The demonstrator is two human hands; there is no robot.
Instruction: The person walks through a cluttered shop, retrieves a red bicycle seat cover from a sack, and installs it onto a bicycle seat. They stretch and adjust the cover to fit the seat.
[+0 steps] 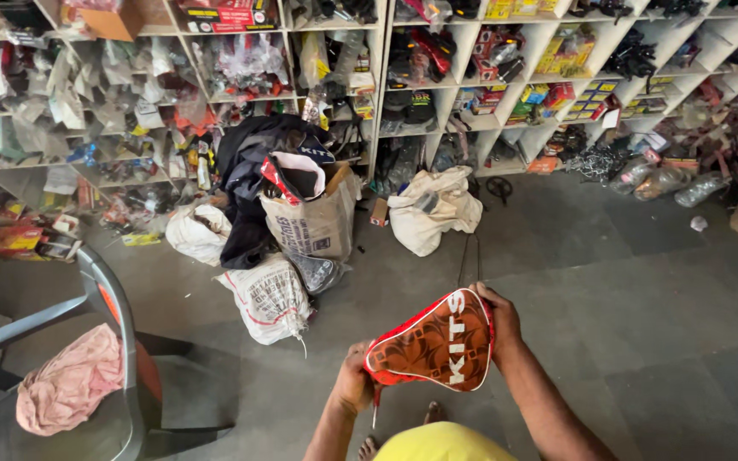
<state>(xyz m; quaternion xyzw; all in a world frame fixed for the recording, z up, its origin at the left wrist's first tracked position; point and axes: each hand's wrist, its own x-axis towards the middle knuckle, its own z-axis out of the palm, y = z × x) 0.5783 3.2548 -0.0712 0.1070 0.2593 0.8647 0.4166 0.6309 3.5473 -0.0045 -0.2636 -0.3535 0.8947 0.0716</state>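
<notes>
Red seat cover (434, 341) | left hand (354, 382), right hand (503, 318) holding, seemingly stretched

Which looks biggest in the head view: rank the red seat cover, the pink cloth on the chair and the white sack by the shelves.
1. red seat cover, held in both hands, though nearness to the camera inflates it.
2. and 3. pink cloth and white sack look alike; the sack lies farther off, so no ranking.
</notes>
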